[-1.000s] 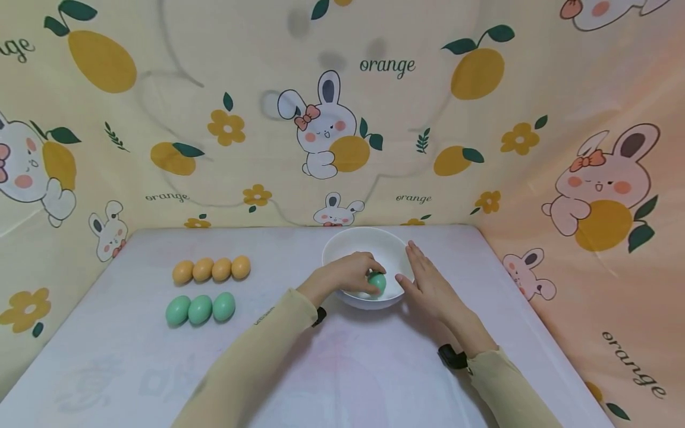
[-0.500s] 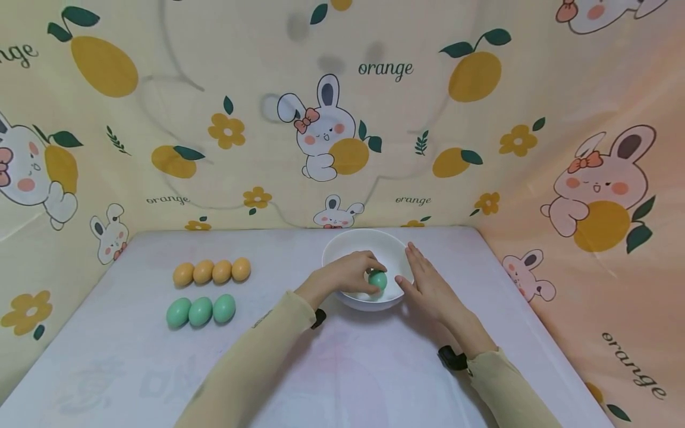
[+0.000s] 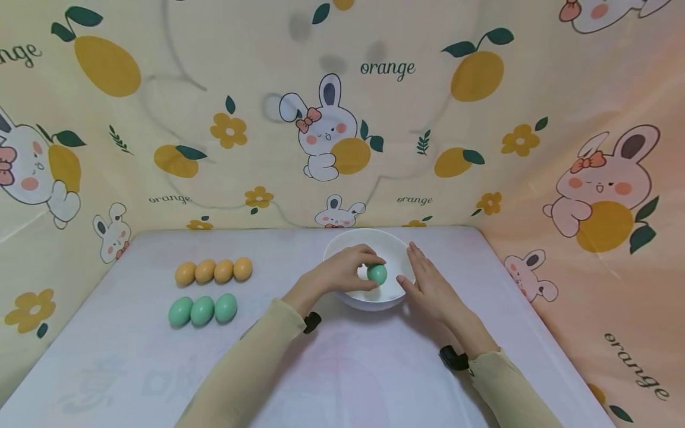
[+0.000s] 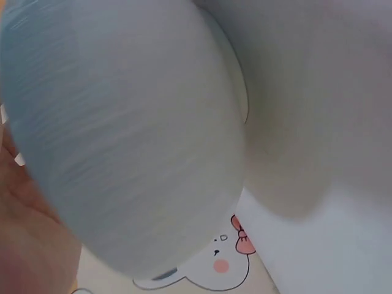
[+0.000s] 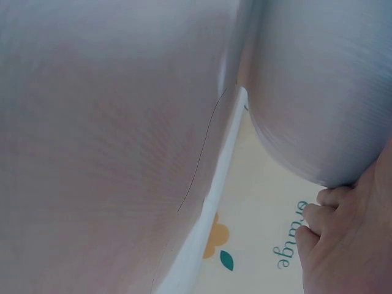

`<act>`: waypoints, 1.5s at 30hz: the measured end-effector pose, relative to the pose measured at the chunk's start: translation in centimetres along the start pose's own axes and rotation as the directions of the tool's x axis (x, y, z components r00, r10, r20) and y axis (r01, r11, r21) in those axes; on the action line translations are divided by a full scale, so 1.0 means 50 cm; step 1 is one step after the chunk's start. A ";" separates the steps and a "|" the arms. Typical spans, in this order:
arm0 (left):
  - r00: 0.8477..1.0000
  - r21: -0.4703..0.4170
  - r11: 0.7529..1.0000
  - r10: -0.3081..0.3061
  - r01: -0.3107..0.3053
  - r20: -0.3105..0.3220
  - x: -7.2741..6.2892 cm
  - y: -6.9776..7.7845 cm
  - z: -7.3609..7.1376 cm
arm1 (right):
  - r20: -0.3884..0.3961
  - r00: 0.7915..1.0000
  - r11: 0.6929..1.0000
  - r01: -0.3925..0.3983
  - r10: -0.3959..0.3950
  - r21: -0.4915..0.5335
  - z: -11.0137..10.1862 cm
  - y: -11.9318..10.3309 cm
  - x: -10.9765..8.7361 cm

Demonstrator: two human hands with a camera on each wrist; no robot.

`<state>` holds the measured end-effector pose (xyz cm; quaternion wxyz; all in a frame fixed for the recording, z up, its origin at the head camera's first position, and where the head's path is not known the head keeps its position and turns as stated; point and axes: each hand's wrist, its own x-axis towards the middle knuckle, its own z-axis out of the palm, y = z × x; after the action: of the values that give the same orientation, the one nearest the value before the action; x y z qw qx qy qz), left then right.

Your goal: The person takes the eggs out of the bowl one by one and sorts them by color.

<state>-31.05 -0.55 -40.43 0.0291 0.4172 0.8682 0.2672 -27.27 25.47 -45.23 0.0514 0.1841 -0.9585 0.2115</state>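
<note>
Inside the white bowl at the back of the table lies a green egg. My left hand reaches over the bowl's near-left rim, its thumb and fingers spread around the egg with a gap before the palm. Whether a fingertip still touches the egg is hard to tell. On the bowl's right side rests my right hand, fingers straight along the rim. The left wrist view is mostly the bowl's outer wall, with part of the hand at its edge. In the right wrist view, fingers touch the bowl.
To the left on the white-covered table stands a row of several yellow-orange eggs. In front of it is a row of three green eggs. A patterned cloth wall rises behind the table, with more patterned cloth at both sides.
My left hand has loosened around the green egg and drawn slightly back to the left. The egg sits a little farther back in the bowl. My right hand stays put.
</note>
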 end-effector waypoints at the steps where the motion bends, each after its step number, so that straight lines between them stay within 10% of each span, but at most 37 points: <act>1: 1.000 0.001 1.000 0.004 -0.004 -0.013 -0.004 0.001 -0.003 | 0.002 1.000 1.000 -0.001 0.001 -0.002 0.001 0.000 0.000; 24: 0.979 -0.052 0.999 -0.022 0.011 -0.204 -0.146 -0.013 -0.058 | 0.002 1.000 1.000 -0.006 0.006 0.012 0.000 0.002 0.001; 45: 0.980 0.095 0.983 -0.143 0.157 -0.137 -0.278 -0.063 -0.115 | -0.003 1.000 1.000 0.005 -0.005 0.015 0.003 0.001 0.001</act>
<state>-25.82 -14.94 -39.43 -0.0294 0.3332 0.9101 0.2446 -27.36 25.45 -45.36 0.0519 0.1866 -0.9564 0.2188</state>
